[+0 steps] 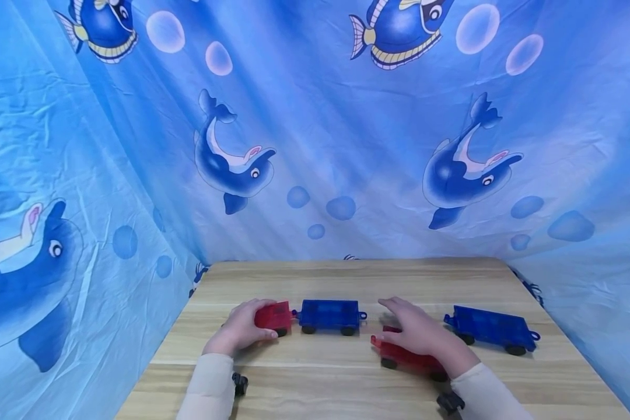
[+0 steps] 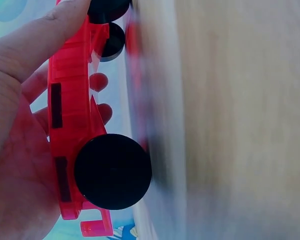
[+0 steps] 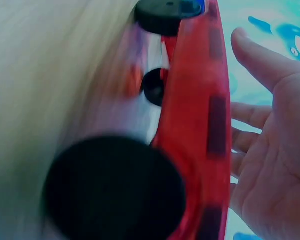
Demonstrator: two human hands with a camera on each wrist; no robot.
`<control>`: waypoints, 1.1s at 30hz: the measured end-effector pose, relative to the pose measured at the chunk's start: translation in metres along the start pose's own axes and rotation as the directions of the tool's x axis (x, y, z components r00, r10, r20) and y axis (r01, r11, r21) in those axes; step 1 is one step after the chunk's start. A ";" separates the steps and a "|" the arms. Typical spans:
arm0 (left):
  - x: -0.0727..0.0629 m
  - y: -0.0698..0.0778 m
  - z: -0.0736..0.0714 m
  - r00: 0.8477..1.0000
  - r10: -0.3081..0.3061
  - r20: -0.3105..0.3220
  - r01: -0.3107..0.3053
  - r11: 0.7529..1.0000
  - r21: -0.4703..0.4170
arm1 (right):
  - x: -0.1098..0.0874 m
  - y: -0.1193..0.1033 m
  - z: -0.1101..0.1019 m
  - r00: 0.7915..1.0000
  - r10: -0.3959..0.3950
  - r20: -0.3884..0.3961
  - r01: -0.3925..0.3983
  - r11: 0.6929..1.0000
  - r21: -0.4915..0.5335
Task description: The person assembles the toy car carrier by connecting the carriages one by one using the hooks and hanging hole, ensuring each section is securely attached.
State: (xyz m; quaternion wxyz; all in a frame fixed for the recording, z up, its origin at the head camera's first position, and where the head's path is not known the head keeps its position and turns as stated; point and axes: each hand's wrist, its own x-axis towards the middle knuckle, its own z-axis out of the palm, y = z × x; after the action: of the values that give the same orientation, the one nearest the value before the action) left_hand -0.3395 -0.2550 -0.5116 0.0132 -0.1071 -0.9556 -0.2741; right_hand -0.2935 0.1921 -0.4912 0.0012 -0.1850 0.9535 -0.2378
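My left hand (image 1: 240,328) grips a red toy train car (image 1: 274,317), its thumb on the near side and fingers behind. The left wrist view shows this red car (image 2: 72,115) with black wheels, the fingertips reaching beneath it. Its front end meets the hook of a blue train car (image 1: 329,314); whether they are linked I cannot tell. Over a second red train car (image 1: 406,354) my right hand (image 1: 417,329) spreads its fingers. From the right wrist, the thumb stands apart from this red car (image 3: 190,105), and the other fingers show past its edge.
Another blue train car (image 1: 490,328) stands at an angle on the right, beyond the right hand. Everything rests on a wooden table (image 1: 315,379). A blue sea-print curtain (image 1: 315,146) hangs behind the table and along both sides.
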 end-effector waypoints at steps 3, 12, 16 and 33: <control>-0.002 0.000 -0.001 1.000 0.003 -0.002 -0.003 1.000 0.010 | -0.012 0.008 -0.006 0.999 0.026 0.023 -0.027 0.999 0.029; -0.008 0.001 -0.005 1.000 -0.010 -0.005 0.010 1.000 0.008 | -0.038 0.027 -0.012 0.992 0.101 0.070 -0.107 0.991 0.083; -0.010 0.001 -0.006 1.000 -0.027 -0.004 0.027 1.000 -0.005 | -0.046 0.031 -0.013 0.988 0.130 0.081 -0.139 0.983 0.121; -0.011 -0.001 -0.006 1.000 -0.023 -0.008 0.023 1.000 0.014 | -0.054 0.039 -0.009 0.989 0.058 0.138 -0.083 0.979 0.185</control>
State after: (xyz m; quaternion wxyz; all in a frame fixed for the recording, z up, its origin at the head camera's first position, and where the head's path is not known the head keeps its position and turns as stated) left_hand -0.3294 -0.2612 -0.5082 0.0145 -0.0948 -0.9587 -0.2679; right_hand -0.2578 0.2474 -0.5060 0.0905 -0.1654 0.9302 -0.3149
